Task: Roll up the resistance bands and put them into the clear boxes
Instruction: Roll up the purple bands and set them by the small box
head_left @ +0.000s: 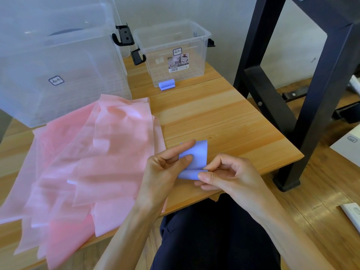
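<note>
Upper left of the frame, a big clear box [58, 61] stands on the wooden table [224, 117], its black latch [123, 36] sticking out at the right. Below it, pink bands [93, 162] lie spread in a loose overlapping heap across the left half. Upper centre, a smaller clear box [173, 53] sits open, and a rolled blue band [167, 84] rests on the table touching its front wall. Lower centre, the left hand [165, 172] pinches a flat blue band [194, 160] between thumb and fingers; just right, the right hand [228, 174] grips its curled lower end. Right side, a black frame [292, 94] stands on the floor.
</note>
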A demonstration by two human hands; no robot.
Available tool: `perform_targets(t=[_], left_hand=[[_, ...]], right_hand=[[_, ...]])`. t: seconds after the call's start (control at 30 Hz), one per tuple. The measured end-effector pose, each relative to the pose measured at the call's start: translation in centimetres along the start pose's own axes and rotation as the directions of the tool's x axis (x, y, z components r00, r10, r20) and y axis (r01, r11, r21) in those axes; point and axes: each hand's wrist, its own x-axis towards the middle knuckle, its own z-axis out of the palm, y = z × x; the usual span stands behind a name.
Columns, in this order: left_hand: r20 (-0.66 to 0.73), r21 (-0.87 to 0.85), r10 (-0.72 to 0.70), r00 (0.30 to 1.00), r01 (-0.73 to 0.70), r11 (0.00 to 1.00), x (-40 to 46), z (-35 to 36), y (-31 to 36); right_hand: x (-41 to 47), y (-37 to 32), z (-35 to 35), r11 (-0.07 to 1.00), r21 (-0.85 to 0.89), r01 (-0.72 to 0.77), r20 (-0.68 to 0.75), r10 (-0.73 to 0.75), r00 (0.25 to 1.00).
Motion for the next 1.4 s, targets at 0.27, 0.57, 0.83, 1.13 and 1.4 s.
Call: perform_targets(t=[0.27, 0.57, 0.83, 1.13, 1.4], left_hand=[[0.013, 0.044, -0.035, 0.999, 0.034, 0.998, 0.0, -0.1, 0.6], [0.084, 0.101, 0.046, 0.995, -0.054, 0.993, -0.9, 0.0, 0.8], [0.124, 0.078, 0.029, 0.992, -0.039, 0.996, -0.8, -0.1, 1.3], [0.029, 0.123, 0.037, 0.999, -0.041, 0.992, 0.3, -0.4, 1.1], [0.196, 0.192, 0.038, 0.980, -0.076, 0.978, 0.1, -0.9, 0.6]], right_hand=[[0.0, -0.2, -0.1, 0.999, -0.012, -0.033, 0.032, 0.033, 0.999], [0.3, -0.5, 0.4, 0.985, 0.144, -0.092, -0.087, 0.105, 0.991], [0.3, -0.2, 0.5, 0.995, 0.076, -0.066, -0.050, 0.070, 0.996], [0.6, -0.6, 0.4, 0.988, -0.019, -0.156, 0.010, 0.156, 0.988], [0.8, -0.8, -0.1, 0.982, -0.031, -0.186, -0.045, 0.185, 0.982]])
